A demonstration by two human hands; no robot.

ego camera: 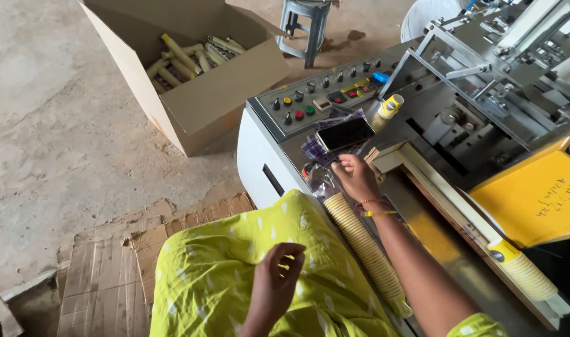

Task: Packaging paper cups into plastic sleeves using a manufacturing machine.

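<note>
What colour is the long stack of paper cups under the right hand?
Pale yellow with ribbed rims, the stack of paper cups shows best in the head view.

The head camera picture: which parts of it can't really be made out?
- Right hand: its fingertips are buried in crinkled clear plastic wrap, so the grip is unclear.
- Long stack of paper cups: its near end is hidden behind the forearm.
- Left hand: curled, palm hidden, apparently empty.
- Cardboard box: its wall hides most of the wrapped stacks inside.
- Machine: cut off by the right edge.
</note>
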